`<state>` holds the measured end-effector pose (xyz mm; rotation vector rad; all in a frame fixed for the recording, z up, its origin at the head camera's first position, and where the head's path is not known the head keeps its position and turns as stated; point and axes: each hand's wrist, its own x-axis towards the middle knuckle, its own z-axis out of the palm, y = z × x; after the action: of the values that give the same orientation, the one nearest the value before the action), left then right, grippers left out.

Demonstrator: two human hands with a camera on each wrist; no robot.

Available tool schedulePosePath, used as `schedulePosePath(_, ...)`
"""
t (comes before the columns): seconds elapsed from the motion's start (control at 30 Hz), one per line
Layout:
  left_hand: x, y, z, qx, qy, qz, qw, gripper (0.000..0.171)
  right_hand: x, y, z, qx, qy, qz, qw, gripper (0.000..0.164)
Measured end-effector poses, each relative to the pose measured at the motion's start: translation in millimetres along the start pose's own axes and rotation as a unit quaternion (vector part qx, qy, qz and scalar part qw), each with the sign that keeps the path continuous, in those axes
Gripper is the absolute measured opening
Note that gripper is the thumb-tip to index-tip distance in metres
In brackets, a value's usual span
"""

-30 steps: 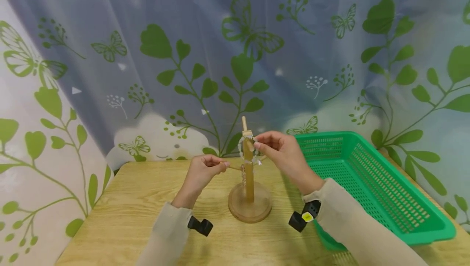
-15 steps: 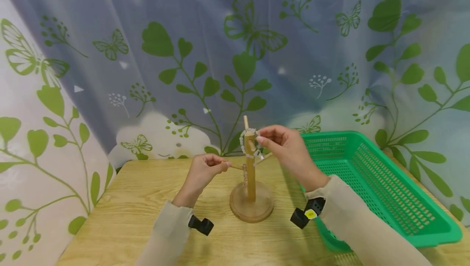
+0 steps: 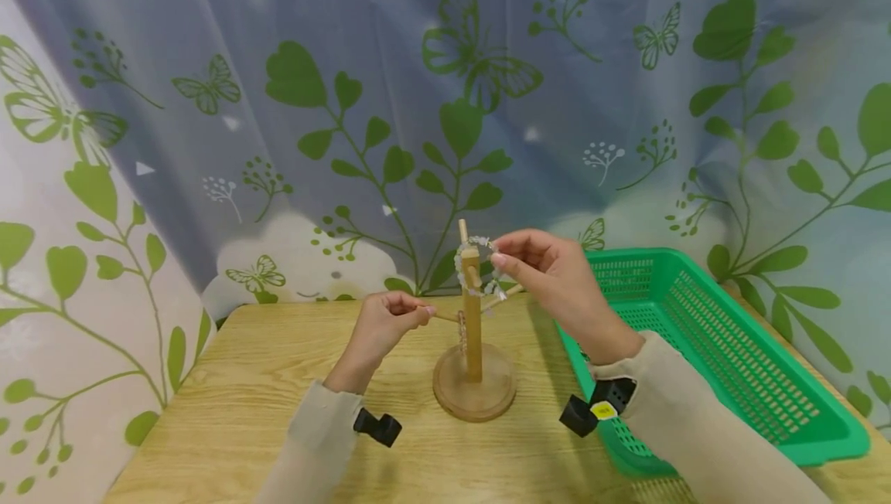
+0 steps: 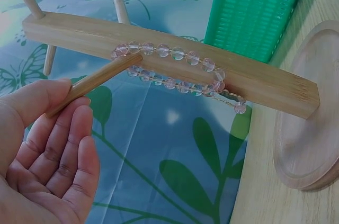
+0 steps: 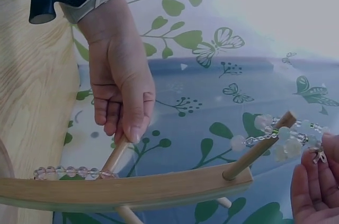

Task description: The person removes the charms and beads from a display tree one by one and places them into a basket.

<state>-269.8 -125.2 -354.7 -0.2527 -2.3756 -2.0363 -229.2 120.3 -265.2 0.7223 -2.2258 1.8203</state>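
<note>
A wooden jewellery stand (image 3: pixel 474 349) with a round base stands upright on the table. My left hand (image 3: pixel 384 328) pinches the end of its left peg (image 4: pixel 98 82) between thumb and fingers. Round that peg hangs a pink clear-bead bracelet (image 4: pixel 177 53), lying against the post. Near the top, my right hand (image 3: pixel 560 280) pinches a pale bead bracelet (image 5: pixel 284 134) with a small metal charm. In the right wrist view this bracelet loops round the outer end of an upper peg (image 5: pixel 259 150). The right fingertips are partly cut off there.
To the right, a green plastic basket (image 3: pixel 766 380) with slotted walls sits on the wooden table (image 3: pixel 264 380). A patterned curtain (image 3: pixel 390 125) hangs behind. Another peg (image 3: pixel 504 297) sticks out on the stand's right side, below my right hand.
My right hand has shifted right and slightly up, drawing the pale bracelet away from the post. The left hand keeps its hold on the peg.
</note>
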Motion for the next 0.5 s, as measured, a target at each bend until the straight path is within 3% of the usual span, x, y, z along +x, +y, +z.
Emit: schedulePosePath(0.5,0.8,-1.3,-0.1,0.008,0.0,0.005,1.0,0.013,-12.0,-12.1,-8.0,0.04,0.001,-0.038,0.998,0.016)
